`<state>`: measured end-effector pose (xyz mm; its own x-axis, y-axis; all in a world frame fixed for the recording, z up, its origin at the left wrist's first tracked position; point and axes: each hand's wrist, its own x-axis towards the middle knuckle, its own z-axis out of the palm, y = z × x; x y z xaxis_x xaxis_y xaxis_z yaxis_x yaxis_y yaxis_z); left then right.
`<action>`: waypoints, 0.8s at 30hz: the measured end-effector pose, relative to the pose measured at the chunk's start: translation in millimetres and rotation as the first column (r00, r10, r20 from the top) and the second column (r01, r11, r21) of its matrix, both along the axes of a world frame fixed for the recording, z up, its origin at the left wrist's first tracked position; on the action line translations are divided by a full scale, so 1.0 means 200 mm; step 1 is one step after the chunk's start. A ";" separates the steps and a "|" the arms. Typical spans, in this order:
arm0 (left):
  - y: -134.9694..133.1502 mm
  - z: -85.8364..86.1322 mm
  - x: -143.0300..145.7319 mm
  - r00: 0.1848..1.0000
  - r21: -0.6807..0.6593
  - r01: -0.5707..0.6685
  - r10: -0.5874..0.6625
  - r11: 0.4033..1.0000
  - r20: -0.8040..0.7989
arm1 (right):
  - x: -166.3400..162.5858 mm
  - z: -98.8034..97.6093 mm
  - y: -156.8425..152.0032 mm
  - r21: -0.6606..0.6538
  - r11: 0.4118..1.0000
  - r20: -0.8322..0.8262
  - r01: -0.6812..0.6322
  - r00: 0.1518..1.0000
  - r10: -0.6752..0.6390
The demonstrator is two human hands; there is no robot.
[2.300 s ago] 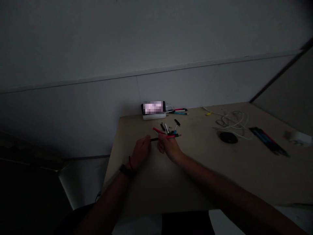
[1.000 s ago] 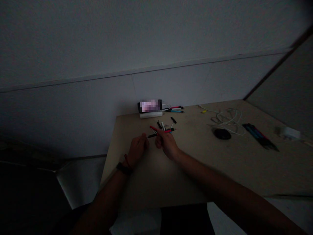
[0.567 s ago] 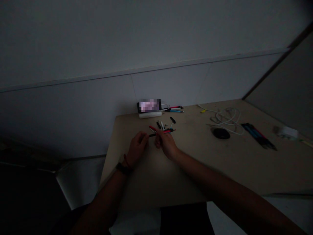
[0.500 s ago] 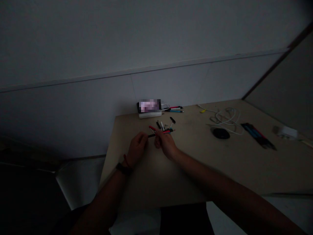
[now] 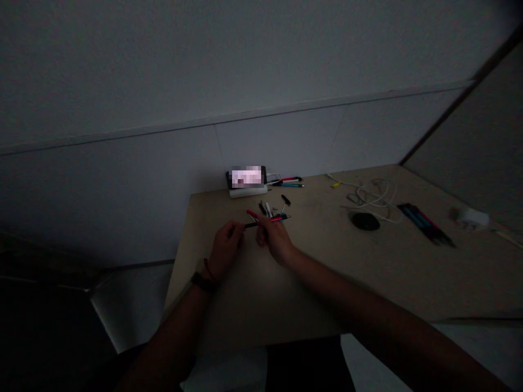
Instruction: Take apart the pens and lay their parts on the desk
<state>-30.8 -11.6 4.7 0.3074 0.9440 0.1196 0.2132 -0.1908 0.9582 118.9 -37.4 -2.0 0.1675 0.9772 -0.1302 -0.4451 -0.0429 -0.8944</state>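
A black and red pen [image 5: 251,224] lies roughly level between my hands above the table. My left hand [image 5: 226,242] is closed, pinching its black left end. My right hand [image 5: 275,239] is closed around its middle, and a red stretch with a pointed tip shows past the fingers to the right. Just beyond the right hand lie several loose pen parts: a red piece [image 5: 252,214], a white piece [image 5: 268,209], a dark piece [image 5: 262,207] and a black piece [image 5: 285,200]. The dim light and my fingers hide the exact grip.
A phone [image 5: 245,177] leans on a white block [image 5: 248,192] near the wall. Several pens [image 5: 291,184] lie beside it. Rightward are a white cable [image 5: 378,198], a black mouse [image 5: 365,221], a bundle of pens [image 5: 425,224] and a white adapter [image 5: 472,218] on the table [image 5: 318,294].
The view has shifted slightly, so the table things appear a little further left. Both hands keep almost the same hold on the pen.
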 end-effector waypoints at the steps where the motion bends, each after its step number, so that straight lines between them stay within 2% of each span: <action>1: 0.00 0.00 0.00 1.000 -0.009 0.002 -0.002 1.000 0.008 | 0.00 0.00 0.00 0.004 1.000 0.006 -0.004 1.000 0.004; 12: 0.00 0.01 -0.01 1.000 -0.066 0.019 -0.018 0.998 0.023 | 0.01 -0.01 0.00 -0.010 1.000 0.090 -0.015 0.996 0.016; 18: -0.01 0.02 -0.01 0.999 -0.026 0.023 -0.024 0.999 -0.046 | 0.01 -0.02 0.00 0.000 1.000 0.155 -0.023 0.988 0.023; 24: -0.04 0.03 0.00 0.989 0.077 0.055 -0.044 0.995 -0.140 | -0.01 0.01 -0.01 0.056 0.996 0.155 -0.066 0.986 0.057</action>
<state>-31.2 -18.9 10.6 0.3726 0.9162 0.1477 0.3304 -0.2797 0.9014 117.6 -40.1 0.4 0.1204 0.9915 -0.0482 -0.3013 -0.0097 -0.9535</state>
